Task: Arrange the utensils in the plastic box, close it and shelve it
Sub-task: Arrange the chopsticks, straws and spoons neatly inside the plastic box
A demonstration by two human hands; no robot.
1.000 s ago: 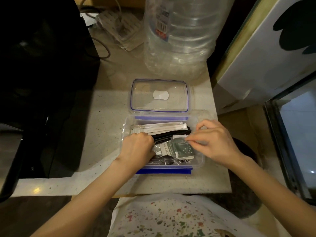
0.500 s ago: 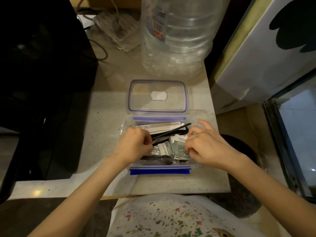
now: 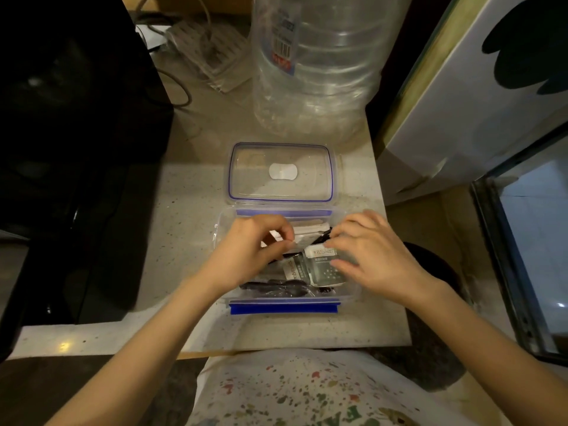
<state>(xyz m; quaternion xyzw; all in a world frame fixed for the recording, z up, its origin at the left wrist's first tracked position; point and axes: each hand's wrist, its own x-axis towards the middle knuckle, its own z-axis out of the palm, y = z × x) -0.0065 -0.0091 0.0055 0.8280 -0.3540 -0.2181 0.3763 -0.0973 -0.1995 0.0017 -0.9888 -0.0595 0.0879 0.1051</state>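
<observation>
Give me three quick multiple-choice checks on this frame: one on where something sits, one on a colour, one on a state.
1. Where is the lid?
A. behind the plastic box
B. left of the box
C. on the box

2. What colour is the box's front latch?
A. red
B. blue
C. green

3. What state is the plastic box in?
A. shut and latched
B. open, both hands inside
C. open, hands away

Answers: 1 A, the lid lies flat on the counter on the far side of the box. 2 B, the latch strip is plainly blue. 3 B, left hand and right hand both reach among the contents.
</observation>
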